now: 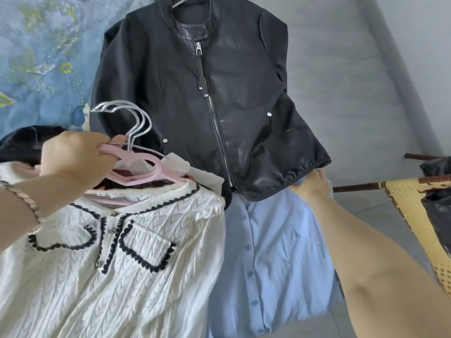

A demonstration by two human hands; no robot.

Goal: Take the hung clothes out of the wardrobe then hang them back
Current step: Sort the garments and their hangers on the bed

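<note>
Clothes are out over the bed [346, 69]: left hand [73, 157] clamps the pink hangers [144, 167] carrying the white cardigan [97, 264], near left. Black jacket [195, 106] lies far centre, overlapping the blue shirt [273, 252]. Right hand [310, 189] reaches the jacket hem, fingers hidden, grip unclear. No wardrobe in sight; rehanging looks wholly ahead.

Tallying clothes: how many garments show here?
4: black jacket at top; white cardigan under the hangers the left hand grips; blue shirt at the right hand; dark garment far left. More may be hidden.

Home (bedroom): blue floral bedspread [36, 57], grey tiled floor [341, 81], woven basket [415, 211] alongside.
</note>
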